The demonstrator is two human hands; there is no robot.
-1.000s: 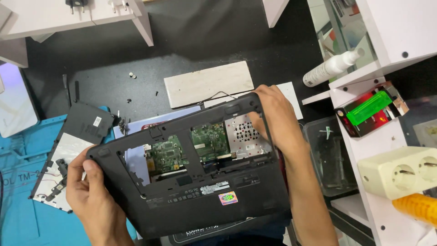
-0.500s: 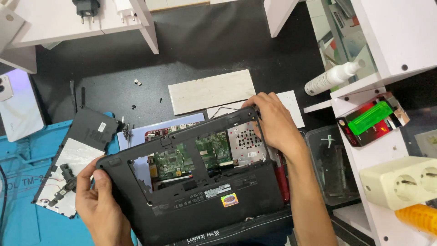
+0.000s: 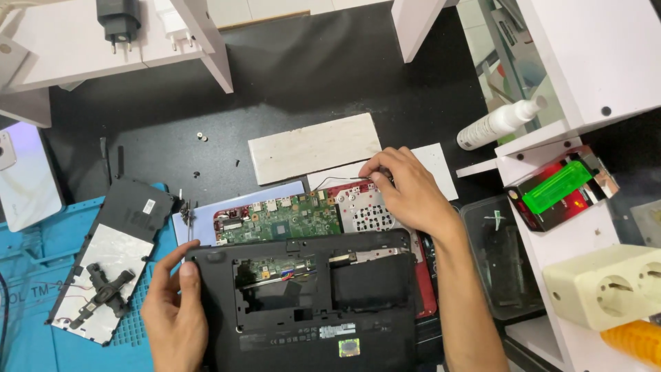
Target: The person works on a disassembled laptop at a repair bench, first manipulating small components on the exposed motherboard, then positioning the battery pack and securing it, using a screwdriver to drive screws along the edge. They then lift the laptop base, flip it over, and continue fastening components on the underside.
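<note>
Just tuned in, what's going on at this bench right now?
A person is taking a laptop apart on a black table. The left hand grips the left edge of the black bottom cover, which sits slid toward the person, baring the green motherboard in the red case. The right hand pinches a thin black wire at the board's far corner. A removed panel lies left on a blue mat.
</note>
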